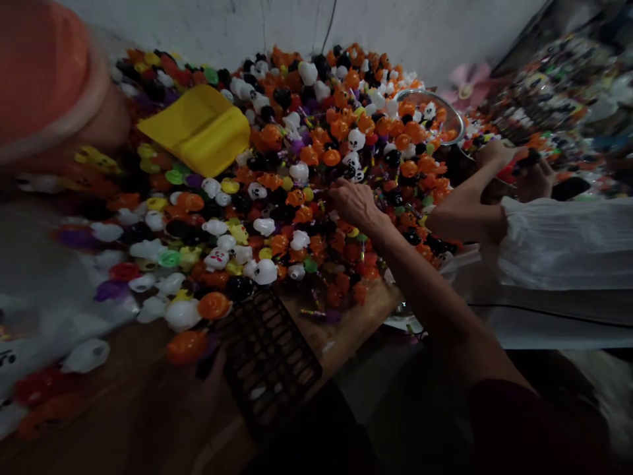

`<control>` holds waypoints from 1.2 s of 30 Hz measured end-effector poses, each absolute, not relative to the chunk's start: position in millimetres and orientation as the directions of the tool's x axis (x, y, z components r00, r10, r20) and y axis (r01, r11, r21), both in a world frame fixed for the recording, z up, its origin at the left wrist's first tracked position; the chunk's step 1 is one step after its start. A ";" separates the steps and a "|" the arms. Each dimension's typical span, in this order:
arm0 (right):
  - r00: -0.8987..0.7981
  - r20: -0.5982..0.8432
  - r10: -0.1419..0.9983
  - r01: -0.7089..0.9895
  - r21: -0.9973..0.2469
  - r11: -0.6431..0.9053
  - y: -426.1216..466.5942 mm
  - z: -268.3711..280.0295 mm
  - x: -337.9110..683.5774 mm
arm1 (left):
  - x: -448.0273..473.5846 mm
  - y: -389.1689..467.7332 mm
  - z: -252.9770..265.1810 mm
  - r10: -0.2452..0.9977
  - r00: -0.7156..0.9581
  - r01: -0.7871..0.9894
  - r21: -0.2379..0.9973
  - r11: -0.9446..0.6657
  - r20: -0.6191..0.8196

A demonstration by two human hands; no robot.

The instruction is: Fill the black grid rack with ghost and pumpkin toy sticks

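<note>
Reaching into a heap of small plastic toys (331, 158) on a wooden table (363, 322): stretching the right hand (355, 202) into the middle of the pile, arching the wrist and curving fingers downward, apparently for getting in among tightly crowded shapes, yet hiding the fingertips and so leaving any grip on a toy impossible to tell. Keeping the left hand (212, 369) low in shadow beside a dark, rigid openwork tray (271, 349), perhaps for steadying it at the near edge, close under orange toys, but showing too dimly for telling wide from narrow or full from empty. Banking the heap against a scuffed grey wall (222, 26), probably for stopping a spill at the back; mixing glossy, rounded figures in orange, white, black, yellow, purple and green, some bearing dark faces. Lodging a smooth yellow scoop (198, 128) on top, likely for handy reach; nestling a round, shiny metal bowl (455, 120) among toys on the far side. Scattering slim, striped sticks (312, 312) near bare wood; spreading crinkled, translucent plastic sheeting (54, 257) at the left. Showing, at the right, a co-worker's hands (496, 155) around something dark, beyond loosely gathered white cloth (558, 231).
</note>
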State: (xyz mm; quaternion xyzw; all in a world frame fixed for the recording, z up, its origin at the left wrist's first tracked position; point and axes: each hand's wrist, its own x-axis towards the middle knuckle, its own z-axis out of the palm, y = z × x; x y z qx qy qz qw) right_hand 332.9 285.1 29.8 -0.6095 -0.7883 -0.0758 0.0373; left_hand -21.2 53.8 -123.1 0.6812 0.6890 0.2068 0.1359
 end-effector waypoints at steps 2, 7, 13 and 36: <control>-0.264 0.224 0.938 0.963 0.005 0.270 285.7 32.6 338.2 | -22.1 51.9 -119.7 0.992 -0.070 0.871 0.491 0.009 0.106; -0.180 0.503 0.845 0.927 -0.200 0.316 264.6 50.9 352.1 | -15.3 42.0 -117.5 0.971 -0.160 0.819 0.573 0.029 0.179; -0.150 0.451 0.880 0.815 -0.447 0.368 191.2 33.8 316.6 | -1.7 47.9 -101.1 0.965 -0.220 0.777 0.624 0.086 0.141; -0.114 0.343 0.932 0.930 -0.293 0.221 40.7 -83.2 229.2 | 78.4 30.5 -57.2 0.915 0.132 -0.080 0.916 0.392 -0.380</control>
